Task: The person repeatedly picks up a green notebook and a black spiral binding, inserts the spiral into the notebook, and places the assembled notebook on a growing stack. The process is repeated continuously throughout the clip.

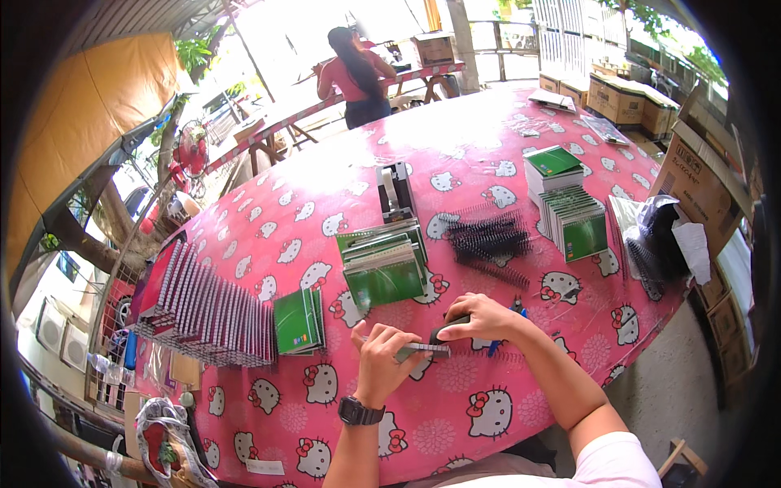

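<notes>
My left hand (382,356), a dark watch on its wrist, grips a small notebook (419,350) seen nearly edge-on. A thin dark spiral coil (492,355) stretches to the right from the notebook's edge. Just above that edge, my right hand (482,317) closes over a dark rounded object (450,328), whose kind I cannot make out. Partly behind my right hand and forearm lies a blue-handled hand tool (519,309). Beyond my hands stand green notebooks (382,272) in a leaning row, next to a heap of black spiral coils (488,236).
A long row of spiral-bound notebooks (203,313) stands left, beside several green ones (298,321). A tape dispenser (396,191) sits farther back. Green notebook stacks (573,220) and plastic bags (651,236) are right. Cardboard boxes (695,179) line the right edge; another person (358,77) stands beyond.
</notes>
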Demonstrator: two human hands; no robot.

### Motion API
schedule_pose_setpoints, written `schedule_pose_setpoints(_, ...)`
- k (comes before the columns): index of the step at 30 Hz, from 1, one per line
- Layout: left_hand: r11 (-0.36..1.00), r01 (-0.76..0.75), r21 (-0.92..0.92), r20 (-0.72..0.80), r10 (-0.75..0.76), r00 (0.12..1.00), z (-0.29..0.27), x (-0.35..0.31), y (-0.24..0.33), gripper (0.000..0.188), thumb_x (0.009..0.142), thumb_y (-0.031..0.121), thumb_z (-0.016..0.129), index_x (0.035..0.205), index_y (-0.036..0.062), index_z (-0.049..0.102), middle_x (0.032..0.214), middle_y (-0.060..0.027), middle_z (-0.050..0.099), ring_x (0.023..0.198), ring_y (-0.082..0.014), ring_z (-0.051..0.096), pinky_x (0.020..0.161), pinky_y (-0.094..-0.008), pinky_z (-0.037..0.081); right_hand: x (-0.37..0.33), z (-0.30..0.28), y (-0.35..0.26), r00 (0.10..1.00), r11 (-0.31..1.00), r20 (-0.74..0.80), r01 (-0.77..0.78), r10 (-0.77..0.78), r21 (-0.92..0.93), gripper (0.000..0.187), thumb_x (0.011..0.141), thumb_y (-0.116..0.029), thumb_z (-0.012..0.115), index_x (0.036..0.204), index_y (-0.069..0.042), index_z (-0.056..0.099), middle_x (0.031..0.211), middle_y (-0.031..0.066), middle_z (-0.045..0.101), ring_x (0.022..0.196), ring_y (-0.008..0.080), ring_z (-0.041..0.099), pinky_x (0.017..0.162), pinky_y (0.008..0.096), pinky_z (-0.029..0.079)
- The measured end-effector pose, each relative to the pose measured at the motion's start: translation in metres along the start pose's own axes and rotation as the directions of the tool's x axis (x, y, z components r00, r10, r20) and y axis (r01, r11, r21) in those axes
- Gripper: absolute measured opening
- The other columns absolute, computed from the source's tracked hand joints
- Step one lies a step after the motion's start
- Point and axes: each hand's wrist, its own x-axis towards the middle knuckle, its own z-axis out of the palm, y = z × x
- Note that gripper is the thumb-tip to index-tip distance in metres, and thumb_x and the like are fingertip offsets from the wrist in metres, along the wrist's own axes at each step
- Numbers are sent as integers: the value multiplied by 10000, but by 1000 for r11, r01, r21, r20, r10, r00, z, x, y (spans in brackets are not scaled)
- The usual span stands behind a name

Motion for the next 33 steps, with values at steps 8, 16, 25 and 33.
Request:
schedule_pose_setpoints(8,986,138,-98,25,-136,990,0,-5,2,937,599,229,861,1373,93,350,878,18,638,919,-170,595,1017,-444,240,0,6,8,993,988,17,-121,120,92,563,771,-540,684,979,-17,680,965,134,649,932,226,593,842,335,449)
schedule_pose_setpoints(16,440,340,-831,153,-407,900,21,-23,-50,906,629,12,840,1375,70,327,1011,-33,557,934,-148,568,874,-292,462,2,10,-7,997,963,-29,-64,74,263,540,730,-542,721,923,-39,681,936,119,648,954,238,576,844,360,446)
schedule_pose_setpoints(25,376,349,-858,231,-323,918,40,-26,-46,321,828,-16,674,1037,87,453,978,-15,512,968,-108,515,877,-266,433,-1,7,-15,998,798,-31,62,-54,599,459,723,-469,750,879,-44,675,887,78,637,891,226,574,802,362,446)
schedule_pose_setpoints(33,286,330,-900,191,-422,886,22,-17,-42,305,804,-90,655,1067,30,557,1023,-38,585,954,-108,561,823,-245,493,-1,9,-12,999,911,-52,35,-15,411,462,763,-468,715,944,-48,651,839,-1,579,769,94,515,684,249,428)
